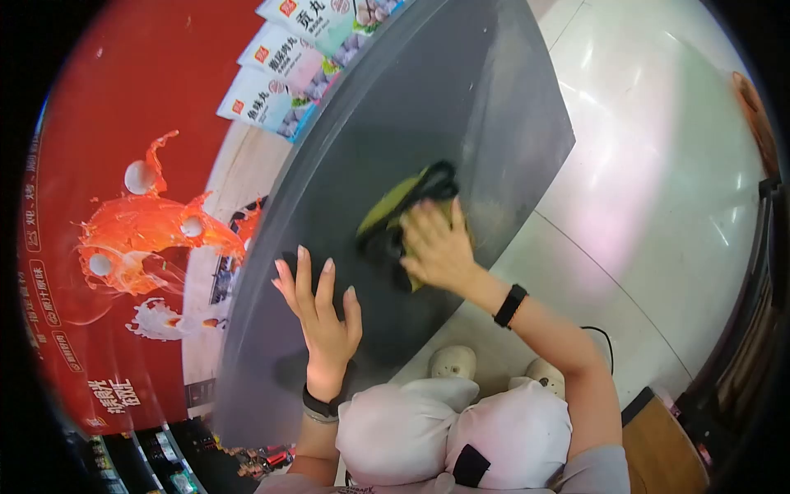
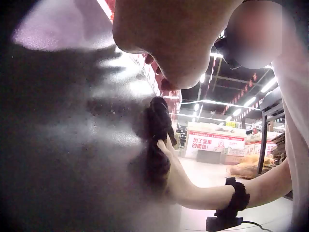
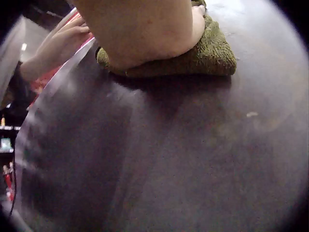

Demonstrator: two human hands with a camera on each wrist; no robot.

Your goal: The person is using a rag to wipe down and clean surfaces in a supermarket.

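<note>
A folded olive-green cloth with dark parts (image 1: 393, 200) lies against a dark grey, curved-edged panel (image 1: 494, 107). My right hand (image 1: 442, 247) presses flat on the cloth, its fingers straight and slightly spread. From the right wrist view, the cloth's rough, towel-like weave (image 3: 219, 54) shows under the heel of that hand. My left hand (image 1: 323, 321) holds nothing; its fingers are extended near the panel's left part, lower than the cloth in the head view. A small pale speck (image 3: 252, 114) marks the panel beside the cloth.
Several food packets (image 1: 267, 103) are pictured along the panel's upper left edge, by a red printed display (image 1: 99, 165). Pale floor tiles (image 1: 609, 189) lie to the right. My knees (image 1: 510, 420) are close below the panel, and a brown board (image 1: 666, 445) stands at lower right.
</note>
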